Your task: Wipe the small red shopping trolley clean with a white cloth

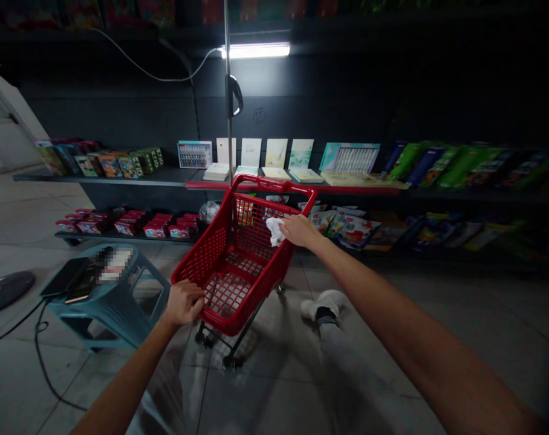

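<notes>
A small red plastic shopping cart stands on the tiled floor in front of me, its basket holding nothing that I can see. My left hand is closed over the rim at the basket's near left corner. On the right side of the basket, my right hand presses a crumpled white cloth against the upper rim, near the handle. Whether the cloth is fabric or paper tissue, I cannot tell. A thin metal pole rises from the cart's left side.
Left of the cart is a blue plastic stool with dark devices and a cable. Behind, a dark shelf carries boxes, books and snack bags. A lit tube lamp hangs above. My shoe is right of the wheels.
</notes>
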Motion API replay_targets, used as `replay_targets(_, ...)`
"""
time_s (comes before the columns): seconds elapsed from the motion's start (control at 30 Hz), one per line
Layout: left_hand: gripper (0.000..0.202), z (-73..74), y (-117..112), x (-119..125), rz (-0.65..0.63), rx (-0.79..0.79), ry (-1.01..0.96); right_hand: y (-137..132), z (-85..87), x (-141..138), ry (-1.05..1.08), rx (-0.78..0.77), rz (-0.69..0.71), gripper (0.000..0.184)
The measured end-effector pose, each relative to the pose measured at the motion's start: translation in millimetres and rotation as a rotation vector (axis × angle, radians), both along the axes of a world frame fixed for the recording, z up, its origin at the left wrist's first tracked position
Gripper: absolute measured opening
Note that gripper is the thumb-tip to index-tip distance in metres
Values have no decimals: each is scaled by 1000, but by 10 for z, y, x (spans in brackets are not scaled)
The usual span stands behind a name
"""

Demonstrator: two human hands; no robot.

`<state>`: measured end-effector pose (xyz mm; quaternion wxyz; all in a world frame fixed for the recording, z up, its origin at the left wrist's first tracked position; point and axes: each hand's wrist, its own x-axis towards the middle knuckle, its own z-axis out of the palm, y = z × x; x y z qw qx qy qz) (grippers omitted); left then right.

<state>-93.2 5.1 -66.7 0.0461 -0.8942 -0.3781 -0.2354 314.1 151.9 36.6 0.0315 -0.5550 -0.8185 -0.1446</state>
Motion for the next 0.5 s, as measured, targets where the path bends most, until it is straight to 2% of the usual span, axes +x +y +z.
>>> replay_targets(0.17,33,146,184,-190,142,-112,61,-74,-52,-84,-4,-78,-132,49)
replay_targets(0.27,28,264,330,-183,263,-210,106,-139,-53,-173,-3,-151,-216,49)
replay_targets(0.37,31,310,399,-2,460,-261,113,-195,-33,-236,5,-132,-256,50)
replay_targets(0.43,35,297,352,209,614,-282,87,-236,-40,-254,20,-74,-280,53)
replay_targets(0.5,38,267,241,438,714,-325,48,-278,-67,-249,45,-7,-300,54)
